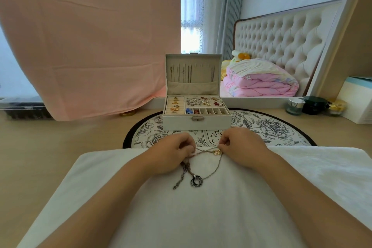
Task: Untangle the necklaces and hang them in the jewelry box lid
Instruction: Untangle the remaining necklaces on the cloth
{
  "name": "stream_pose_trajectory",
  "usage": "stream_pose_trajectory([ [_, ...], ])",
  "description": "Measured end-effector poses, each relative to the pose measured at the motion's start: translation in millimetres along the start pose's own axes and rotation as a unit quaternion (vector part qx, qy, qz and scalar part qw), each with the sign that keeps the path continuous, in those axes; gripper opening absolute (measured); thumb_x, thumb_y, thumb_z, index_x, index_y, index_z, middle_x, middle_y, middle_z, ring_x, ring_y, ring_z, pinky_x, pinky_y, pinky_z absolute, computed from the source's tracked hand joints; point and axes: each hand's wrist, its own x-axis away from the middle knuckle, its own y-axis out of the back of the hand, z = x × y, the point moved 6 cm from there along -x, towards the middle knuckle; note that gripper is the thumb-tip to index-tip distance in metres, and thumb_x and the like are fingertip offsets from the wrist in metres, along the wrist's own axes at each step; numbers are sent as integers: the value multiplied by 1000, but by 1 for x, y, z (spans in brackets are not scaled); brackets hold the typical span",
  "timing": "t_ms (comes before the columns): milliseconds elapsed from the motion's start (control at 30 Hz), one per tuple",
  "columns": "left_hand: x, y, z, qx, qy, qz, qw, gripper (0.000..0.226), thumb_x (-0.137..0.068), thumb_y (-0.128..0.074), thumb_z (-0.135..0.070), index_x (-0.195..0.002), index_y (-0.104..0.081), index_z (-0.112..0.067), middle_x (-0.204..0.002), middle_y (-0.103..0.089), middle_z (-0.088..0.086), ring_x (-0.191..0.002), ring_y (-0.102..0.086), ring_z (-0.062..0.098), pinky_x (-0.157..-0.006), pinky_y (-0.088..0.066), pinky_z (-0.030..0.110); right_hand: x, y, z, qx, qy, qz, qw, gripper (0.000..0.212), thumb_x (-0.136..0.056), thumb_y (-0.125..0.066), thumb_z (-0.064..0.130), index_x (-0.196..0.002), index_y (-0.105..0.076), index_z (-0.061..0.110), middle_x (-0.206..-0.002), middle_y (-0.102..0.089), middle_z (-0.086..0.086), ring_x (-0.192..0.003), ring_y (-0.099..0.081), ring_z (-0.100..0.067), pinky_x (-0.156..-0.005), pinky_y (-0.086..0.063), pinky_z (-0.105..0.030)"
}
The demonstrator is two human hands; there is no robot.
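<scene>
Metal chains of the tangled necklaces (185, 168) lie on a white towel (181, 217), between both hands. Left hand (173, 153) is curled, pinching the bunched chains. Right hand (239, 147) pinches a chain next to a gold pendant (217, 152). Dark ring pendant (196, 180) rests on the towel, nearer the person. Knuckles hide the top of the tangle. Jewelry box (196, 121) sits just behind on a round floral mat (271, 127), lid (193, 60) upright with several chains hanging inside. Pink cloth (90, 46) drapes left; jars (295, 106) stand right on the bench (60, 147).
</scene>
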Motion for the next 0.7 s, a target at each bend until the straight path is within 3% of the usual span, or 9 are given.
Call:
stream_pose_trajectory([
  [100, 0, 0, -1, 122, 3, -7, 993, 14, -102, -51, -16, -95, -62, -22, -97, -73, -2, -73, -61, -1, -73, -50, 17, -1, 2, 6, -4, 40, -2, 999, 16, -88, -69, 26, -99, -67, 38, -95, -57, 16, -90, -55, -7, -74, -42, -27],
  [200, -2, -1, -3, 184, 0, -20, 983, 13, -102, -51, -13, -96, -62, -16, -88, -72, -3, -72, -60, 4, -74, -52, 21, 3, -4, 20, -48, 113, 40, 992, 32, -84, -61, 16, -100, -71, 42, -98, -54, 19, -81, -49, 2, -74, -40, -25],
  [333, -4, 1, -2, 236, 8, -39, 971, 11, -101, -54, -13, -96, -64, -14, -82, -71, -5, -71, -59, 7, -72, -52, 25, 7, -14, 32, -144, 135, 69, 978, 10, -83, -70, 36, -90, -76, 36, -92, -61, 18, -79, -54, 3, -77, -47, -25],
  [433, -5, 3, 0, 254, 5, -38, 967, 10, -100, -56, -12, -98, -65, -12, -82, -70, -2, -72, -59, 10, -72, -52, 26, 2, -13, 26, -275, 81, 53, 956, 10, -89, -70, 37, -85, -77, 32, -82, -71, 13, -82, -65, -6, -80, -52, -29],
  [533, -6, 8, 7, 211, 12, -58, 976, 9, -99, -59, -16, -98, -68, -18, -89, -71, 1, -79, -63, 12, -83, -55, 34, -1, -7, 25, -409, 50, 20, 911, 20, -97, -62, 25, -85, -77, 21, -83, -76, 5, -79, -67, -5, -79, -50, -24],
  [633, -8, 13, 15, 113, 14, -51, 992, 13, -98, -61, -21, -103, -69, -30, -99, -70, -3, -92, -65, 17, -88, -56, 36, -1, -3, 25, -515, 19, 18, 857, 26, -104, -50, 19, -86, -68, 11, -79, -76, -6, -78, -67, -17, -80, -54, -34],
  [700, -7, 14, 19, 27, 8, -11, 1000, 17, -97, -61, -26, -109, -68, -35, -99, -68, -11, -92, -63, 10, -85, -53, 28, 0, -1, 25, -553, 7, 24, 833, 28, -106, -45, 18, -86, -63, 9, -75, -74, -8, -82, -69, -26, -83, -56, -41],
])
